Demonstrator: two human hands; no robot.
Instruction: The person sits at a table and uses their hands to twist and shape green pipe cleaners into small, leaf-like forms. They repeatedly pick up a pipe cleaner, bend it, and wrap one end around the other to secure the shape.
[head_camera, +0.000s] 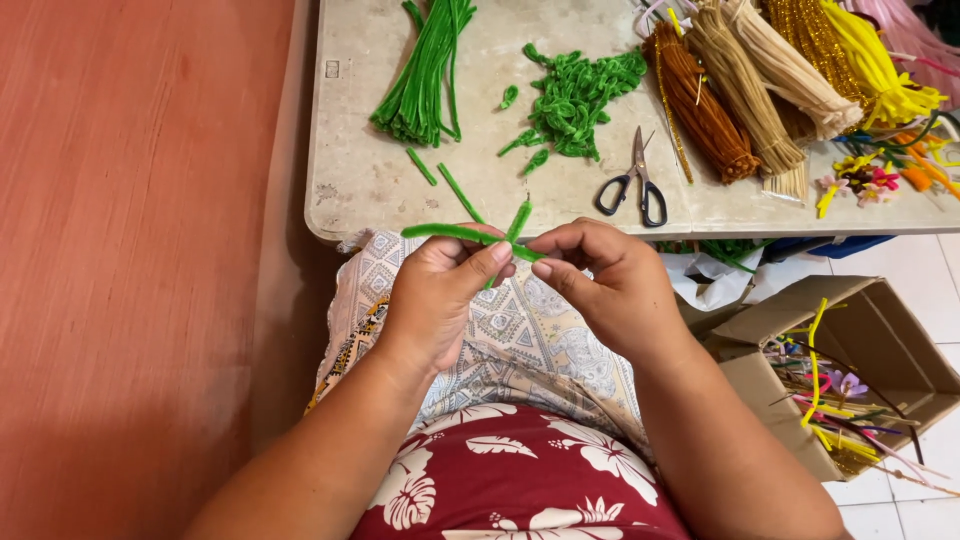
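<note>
Bare-armed person wears a red, white-flowered top (520, 480) and patterned skirt (500, 330).

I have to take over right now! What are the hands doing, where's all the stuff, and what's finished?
Left hand: pinches a green pipe cleaner between thumb and fingers.
Right hand: pinches the same piece where a second short green end crosses it.
On the table: straight green bundle, pile of bent green pieces, scissors, brown, tan and yellow bundles at right.
Box on the floor at right holds mixed coloured pieces.
Done: many green pieces bent.
Left: the held piece is only partly shaped; much of the bundle is straight.
</note>
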